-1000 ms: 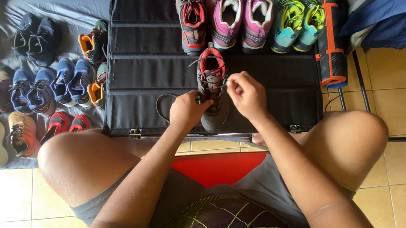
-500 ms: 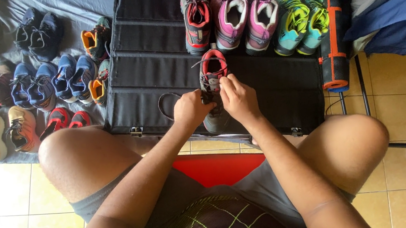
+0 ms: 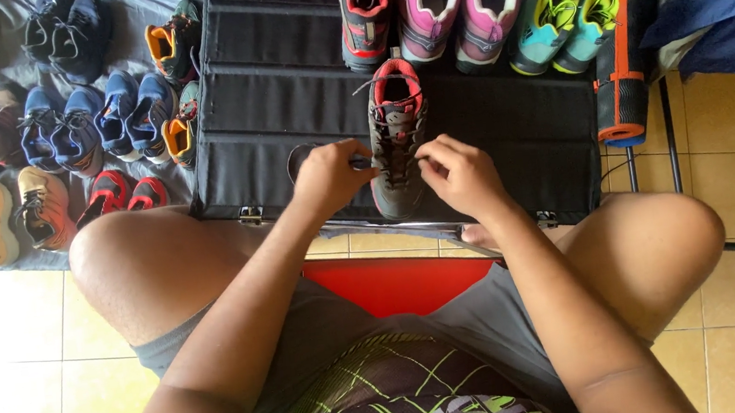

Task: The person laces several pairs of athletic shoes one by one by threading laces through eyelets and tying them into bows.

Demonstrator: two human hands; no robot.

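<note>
Head view: a grey shoe with red lining [image 3: 397,144] stands toe-first toward the near edge of a black case [image 3: 281,79], near its middle. The left hand [image 3: 331,176] pinches a lace [image 3: 361,162] at the shoe's left side, fingers closed on it; the right hand [image 3: 462,172] curls shut on the lace opposite. Uneven pulling could probably twist the shoe or nudge it off that near edge.
</note>
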